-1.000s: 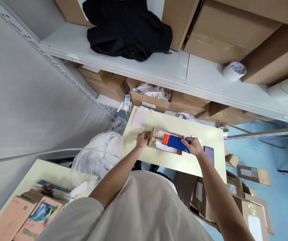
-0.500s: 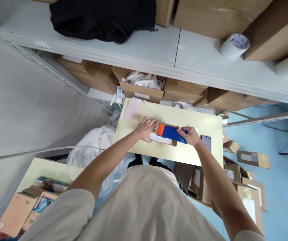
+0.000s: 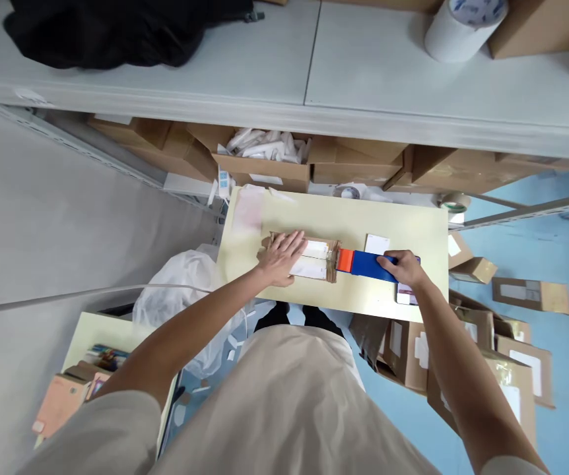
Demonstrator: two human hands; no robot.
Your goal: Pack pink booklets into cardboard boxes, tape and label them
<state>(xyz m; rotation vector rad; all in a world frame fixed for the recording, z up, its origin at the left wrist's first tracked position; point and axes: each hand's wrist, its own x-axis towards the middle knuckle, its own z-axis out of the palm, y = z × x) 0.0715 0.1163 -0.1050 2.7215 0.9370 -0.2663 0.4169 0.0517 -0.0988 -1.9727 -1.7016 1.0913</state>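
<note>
My left hand point(image 3: 282, 258) lies open and flat on a small cardboard package point(image 3: 333, 272), its fingers spread over the left part. White labels point(image 3: 311, 268) show on the package's top. My right hand point(image 3: 402, 267) is closed round the right end of a blue tape dispenser point(image 3: 369, 264) with an orange head. That orange end sits at the package's right edge, where shiny clear tape point(image 3: 331, 254) shows. Partly under my right hand is a phone point(image 3: 406, 295). A white card point(image 3: 377, 244) lies just behind the dispenser.
The pale yellow table point(image 3: 314, 209) stands below a grey shelf point(image 3: 265, 92). Behind it are cardboard boxes, one holding white pieces point(image 3: 267, 146). Tape rolls point(image 3: 455, 202) lie near its back edge. Cartons point(image 3: 527, 363) cover floor at right; a white plastic bag point(image 3: 173, 280) stands left.
My right hand has drawn the tape dispenser rightward, from over the package to its right edge. My left hand has shifted slightly left and now rests flat on the package. The camera view has shifted.
</note>
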